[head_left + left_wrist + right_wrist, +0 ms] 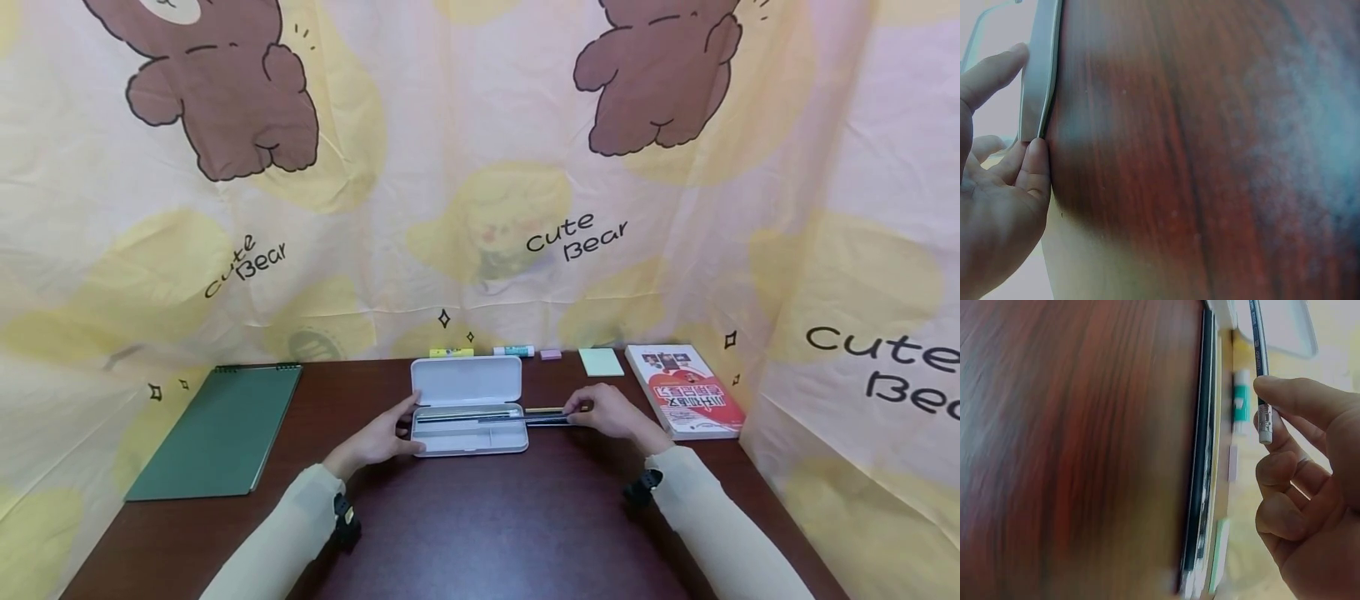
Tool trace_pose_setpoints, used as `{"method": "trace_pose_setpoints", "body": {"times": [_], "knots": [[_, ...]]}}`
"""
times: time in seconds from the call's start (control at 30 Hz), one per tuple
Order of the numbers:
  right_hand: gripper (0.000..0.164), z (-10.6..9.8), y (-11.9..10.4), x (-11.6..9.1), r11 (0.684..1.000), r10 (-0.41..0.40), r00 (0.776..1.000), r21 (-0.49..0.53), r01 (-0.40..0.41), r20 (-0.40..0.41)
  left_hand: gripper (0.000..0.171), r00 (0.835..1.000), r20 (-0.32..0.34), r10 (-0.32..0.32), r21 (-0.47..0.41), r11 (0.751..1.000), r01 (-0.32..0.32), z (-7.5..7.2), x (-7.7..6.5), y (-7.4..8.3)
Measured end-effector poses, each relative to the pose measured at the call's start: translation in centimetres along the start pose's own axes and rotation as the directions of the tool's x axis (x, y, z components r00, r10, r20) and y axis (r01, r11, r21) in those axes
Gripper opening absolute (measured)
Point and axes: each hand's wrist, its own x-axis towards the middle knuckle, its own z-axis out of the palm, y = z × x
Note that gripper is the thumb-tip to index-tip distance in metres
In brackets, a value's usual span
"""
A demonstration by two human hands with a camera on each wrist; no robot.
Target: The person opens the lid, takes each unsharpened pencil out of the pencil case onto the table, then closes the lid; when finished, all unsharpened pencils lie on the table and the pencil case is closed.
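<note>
A white pencil case (pixel 465 447) lies with its lid up in the head view, a few pencils (pixel 457 417) along its back compartment. At its left end my left hand (pixel 375 437) grips the case, fingers on the far side and thumb at the near corner. My right hand (pixel 609 410) pinches a dark pencil (pixel 1264 394) near its white eraser end; its other end reaches over the case. Beneath that hand, several more pencils (pixel 1200 462) lie side by side on the table, right of the case.
Behind the case lie a yellow tube (pixel 452 352), a glue stick (pixel 513 351), a pink eraser (pixel 551 355) and pale green sticky notes (pixel 601 362). A book (pixel 686 392) is at the right, a green spiral notebook (pixel 217 433) at the left. A printed curtain (pixel 420 250) hangs around the table.
</note>
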Motion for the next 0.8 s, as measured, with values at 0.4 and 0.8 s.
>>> {"method": "trace_pose_setpoints", "body": {"times": [0.4, 0.8], "knots": [[0.009, -2.0, 3.7, -2.7, 0.997, 0.075, 0.997, -0.008, -0.075, -0.008, 0.101, 1.000, 0.007, 0.003, -0.004, 1.000, -0.003, 0.0, 0.0, 0.0], [0.010, -3.1, 6.0, -4.4, 0.990, 0.139, 0.990, -0.004, -0.139, 0.013, 0.100, 1.000, -0.007, -0.006, -0.001, 1.000, 0.006, 0.0, -0.1, 0.1]]}}
